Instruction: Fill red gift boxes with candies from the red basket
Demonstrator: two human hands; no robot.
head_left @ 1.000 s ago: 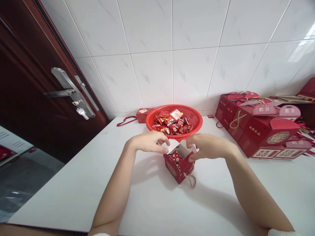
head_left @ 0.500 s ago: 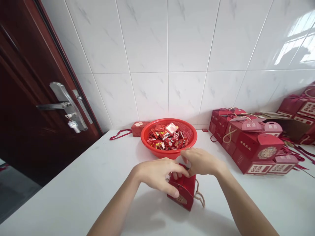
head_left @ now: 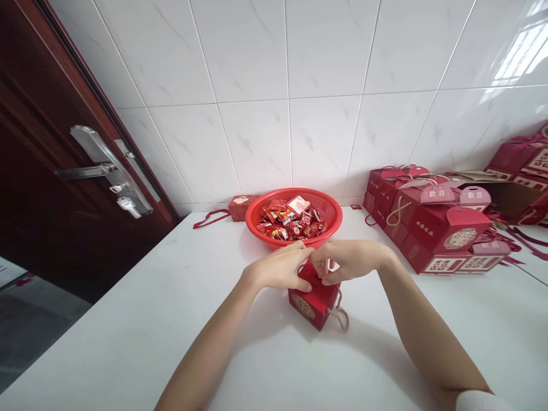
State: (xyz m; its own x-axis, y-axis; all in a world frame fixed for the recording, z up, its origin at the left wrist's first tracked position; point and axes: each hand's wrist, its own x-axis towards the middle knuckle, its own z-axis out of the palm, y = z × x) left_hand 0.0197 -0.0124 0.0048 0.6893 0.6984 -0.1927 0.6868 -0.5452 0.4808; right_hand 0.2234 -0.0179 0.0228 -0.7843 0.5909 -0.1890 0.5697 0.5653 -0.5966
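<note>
A small red gift box [head_left: 311, 305] with a round gold emblem stands on the white table [head_left: 205, 337], a twisted rope handle [head_left: 341, 314] hanging at its right side. My left hand [head_left: 280, 271] grips the box from the left, its thumb on the top near the front and its fingers over the far side. With bent fingers pressed together, my right hand [head_left: 342, 261] pinches at the box's top flap; what the fingertips hold is partly hidden. Just behind both hands is a red plastic basket [head_left: 338, 220] of wrapped sweets [head_left: 286, 220].
Several red gift boxes [head_left: 432, 222] are stacked on the right, with more boxes [head_left: 522, 157] farther right. A small red box [head_left: 240, 208] with a ribbon lies left of the basket. White tiled wall [head_left: 252, 137] runs behind; a dark red door [head_left: 38, 142] stands at left.
The front flap, raised earlier, now lies folded down on the gift box. My right hand has turned and moved in over the top; the left thumb has shifted up. The view has tilted downward.
</note>
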